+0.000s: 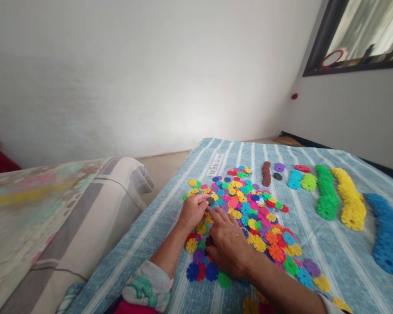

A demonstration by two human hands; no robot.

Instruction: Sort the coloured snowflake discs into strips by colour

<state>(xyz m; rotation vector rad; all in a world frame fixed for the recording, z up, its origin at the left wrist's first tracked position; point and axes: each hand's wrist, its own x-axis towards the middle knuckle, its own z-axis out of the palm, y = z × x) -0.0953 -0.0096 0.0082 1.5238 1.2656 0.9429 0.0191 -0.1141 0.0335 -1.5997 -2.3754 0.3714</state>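
A loose pile of multicoloured notched plastic discs [245, 208] spreads over a blue striped cloth [144, 244]. At the pile's left side, my left hand [194, 211] has its thumb and forefinger closed on a black disc [211, 201]. Just right of it, my right hand [228, 239] lies low over the discs, fingers stretched toward the left fingertips. Under the right hand's thumb side a dark brown disc [209, 241] partly shows; whether that hand grips it cannot be made out.
Sorted rows lie on the right: brown [266, 174], green [326, 192], yellow [349, 199] and blue [387, 235]. Small purple, black, red, light blue and lime groups lie between. A covered surface [29, 226] stands left, across a gap; a white wall [150, 78] rises behind.
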